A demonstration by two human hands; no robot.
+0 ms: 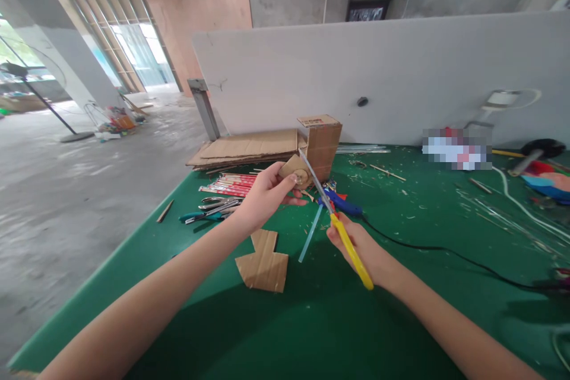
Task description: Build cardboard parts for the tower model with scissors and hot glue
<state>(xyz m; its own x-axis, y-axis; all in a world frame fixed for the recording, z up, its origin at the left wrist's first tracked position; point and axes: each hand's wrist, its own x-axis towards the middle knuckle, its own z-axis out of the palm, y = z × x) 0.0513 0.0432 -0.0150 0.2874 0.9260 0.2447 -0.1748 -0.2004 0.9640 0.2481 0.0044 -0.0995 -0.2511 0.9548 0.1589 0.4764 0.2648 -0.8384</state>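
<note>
In the head view, the left hand (262, 193) is closed around a small cardboard piece (294, 170), thumb on top and fingers curled beneath, holding it above the middle of the desk (312, 320). The piece is brown, flat and roughly wedge-shaped, with a round pale disc on its face. The right hand (363, 252) grips the yellow plastic handles of the scissors (332, 217), fingers wrapped tight around them. The thin metal blades slant up and to the left and meet the right edge of the cardboard piece; how far the blades are parted cannot be told.

Below the hands, a corrugated cardboard offcut (263, 264) with a stepped, arrow-like outline lies flat on the green mat. Just beside it a pale translucent stick (310, 233) lies at a slant. Behind the scissors lies a blue glue gun (342, 205), and a black cable (445, 252) runs from it towards the desk's right edge.

Near the left edge lie pliers (209, 212) with teal handles and a bundle of red-wrapped chopsticks (231, 185). Towards the back edge, flat cardboard sheets (249, 148) are stacked beside an upright cardboard box (321, 145). A white panel (401, 77) stands along the back edge. Pale chips and slivers dot the mat on the right half.
</note>
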